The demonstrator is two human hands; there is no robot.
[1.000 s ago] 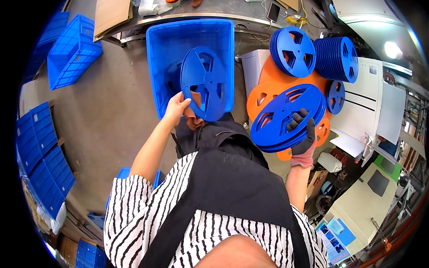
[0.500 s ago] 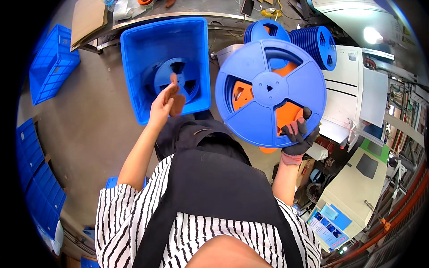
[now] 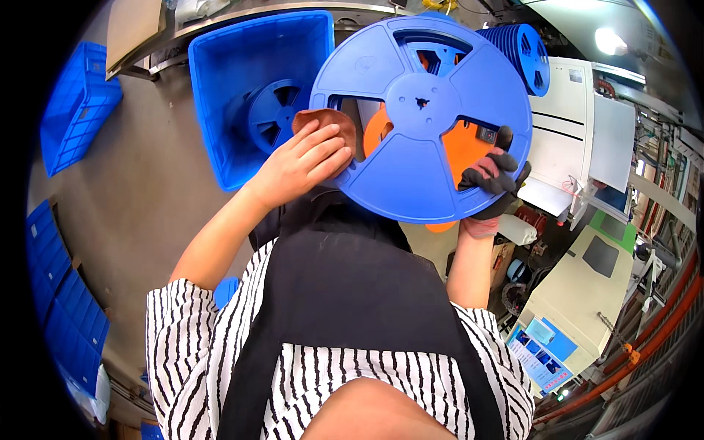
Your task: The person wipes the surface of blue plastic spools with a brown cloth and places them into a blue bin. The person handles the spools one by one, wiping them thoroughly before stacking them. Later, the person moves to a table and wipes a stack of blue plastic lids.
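A large blue plastic reel (image 3: 422, 180) with cut-out windows is held up in front of me, its flat face toward me. My right hand (image 3: 493, 176), in a dark grey and pink glove, is closed round the reel's lower right rim, with fingers through a window. My bare left hand (image 3: 304, 163) presses a thin reddish-brown pad (image 3: 323, 117) against the reel's left rim; whether it is cloth or sanding sheet I cannot tell. Orange parts (image 3: 460, 150) show through the windows behind the reel.
Left of the reel stands a deep blue bin (image 3: 213, 110) with another blue reel (image 3: 279, 114) inside. A row of blue reels (image 3: 524, 59) hangs at the back right, near a white cabinet (image 3: 561, 117). More blue crates (image 3: 84, 110) line the left, and a metal table (image 3: 249, 16) the back.
My left hand has moved right with the pad, from over the bin onto the reel's left edge. The reel looks larger and has shifted left and up in view.
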